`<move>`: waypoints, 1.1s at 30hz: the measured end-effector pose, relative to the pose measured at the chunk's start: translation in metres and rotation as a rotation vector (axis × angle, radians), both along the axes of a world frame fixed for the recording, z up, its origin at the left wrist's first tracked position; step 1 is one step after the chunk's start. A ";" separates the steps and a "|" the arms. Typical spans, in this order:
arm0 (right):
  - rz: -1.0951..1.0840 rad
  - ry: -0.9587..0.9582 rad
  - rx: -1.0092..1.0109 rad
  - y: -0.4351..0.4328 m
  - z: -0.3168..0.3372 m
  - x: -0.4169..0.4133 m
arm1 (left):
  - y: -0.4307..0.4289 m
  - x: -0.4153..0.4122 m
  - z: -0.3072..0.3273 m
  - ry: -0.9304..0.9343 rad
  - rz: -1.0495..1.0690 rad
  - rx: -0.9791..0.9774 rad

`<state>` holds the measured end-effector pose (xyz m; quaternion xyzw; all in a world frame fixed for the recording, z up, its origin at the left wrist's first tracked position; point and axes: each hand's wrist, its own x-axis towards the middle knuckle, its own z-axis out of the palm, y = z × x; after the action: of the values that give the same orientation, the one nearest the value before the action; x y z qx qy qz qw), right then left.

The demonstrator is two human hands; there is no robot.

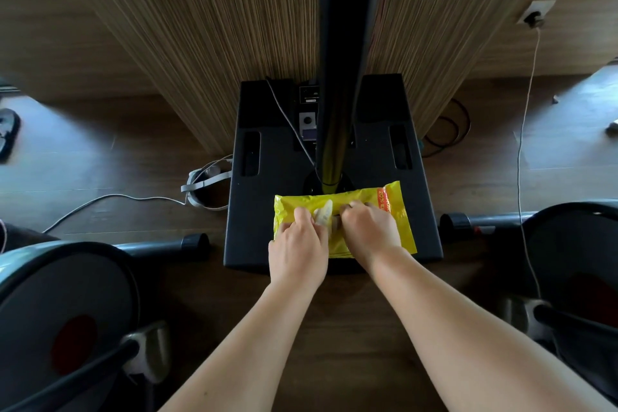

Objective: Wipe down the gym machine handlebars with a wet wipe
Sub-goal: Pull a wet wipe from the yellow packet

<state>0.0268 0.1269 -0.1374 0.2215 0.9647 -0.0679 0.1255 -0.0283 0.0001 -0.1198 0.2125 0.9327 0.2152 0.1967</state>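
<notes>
A yellow pack of wet wipes (394, 224) lies on the near edge of a black base plate (254, 221), just in front of a dark upright post (341, 77). My left hand (299, 244) pinches the pack's clear peel-back flap (323, 216), which is lifted up off the pack. My right hand (366, 232) rests on the middle of the pack with its fingertips at the opening. No wipe is visible outside the pack. No handlebars are in view.
Two exercise-bike flywheel housings flank me, one at the lower left (63, 304) and one at the lower right (578, 264), each with a floor stabiliser bar. White cables (133, 199) and a grey headset (204, 184) lie on the wooden floor. A wall socket (535, 15) feeds a cord.
</notes>
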 end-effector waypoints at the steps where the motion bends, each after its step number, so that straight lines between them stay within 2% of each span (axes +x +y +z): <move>1: -0.011 0.011 -0.010 0.000 -0.001 -0.002 | 0.000 0.001 0.000 0.003 -0.004 0.002; 19: -0.245 0.310 -0.365 0.001 0.004 0.018 | 0.005 0.005 0.002 0.000 -0.056 -0.052; 33: -0.312 0.329 -0.453 -0.001 0.004 0.018 | 0.007 0.008 0.001 0.025 -0.083 -0.068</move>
<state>0.0453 0.1258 -0.1330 0.3192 0.8867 -0.3345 0.0023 -0.0199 0.0076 -0.1188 0.2469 0.9322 0.1724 0.2007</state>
